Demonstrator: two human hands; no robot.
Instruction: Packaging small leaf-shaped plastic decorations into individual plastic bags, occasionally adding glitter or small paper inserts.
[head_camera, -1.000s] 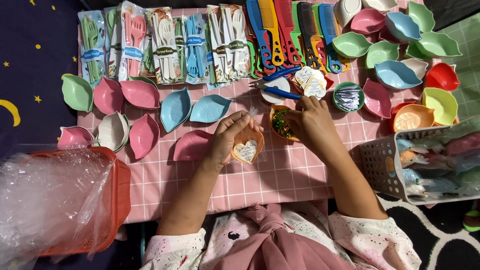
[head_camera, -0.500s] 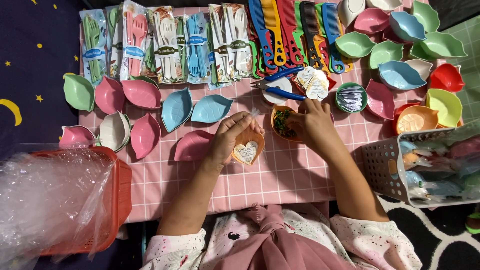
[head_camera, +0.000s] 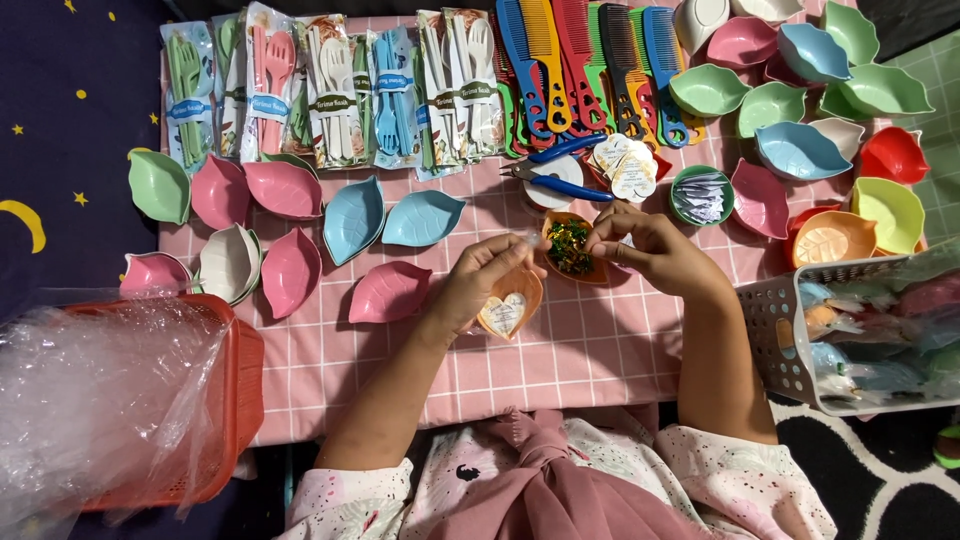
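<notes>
My left hand (head_camera: 482, 280) holds an orange leaf-shaped dish (head_camera: 510, 302) wrapped in clear plastic, with a white heart-shaped card inside it. My right hand (head_camera: 648, 248) is raised just right of a small orange bowl (head_camera: 570, 245) full of green and gold twist ties, its fingertips pinched together near the bowl's right rim; whether a tie is between them is too small to tell. The two hands are close, with the bowl between them.
Blue-handled pliers (head_camera: 553, 180) and heart-shaped tags (head_camera: 625, 165) lie behind the bowl. Leaf dishes in pink, blue, green (head_camera: 352, 215) surround the pink checked cloth (head_camera: 560, 350). Packed cutlery sets (head_camera: 330, 85), combs (head_camera: 580, 60), a white basket (head_camera: 800, 340) and a red basket of plastic bags (head_camera: 150, 400) ring it.
My right hand has lifted out of the twist-tie bowl and drawn right, fingers pinched. My left hand has shifted the wrapped orange dish slightly right and down.
</notes>
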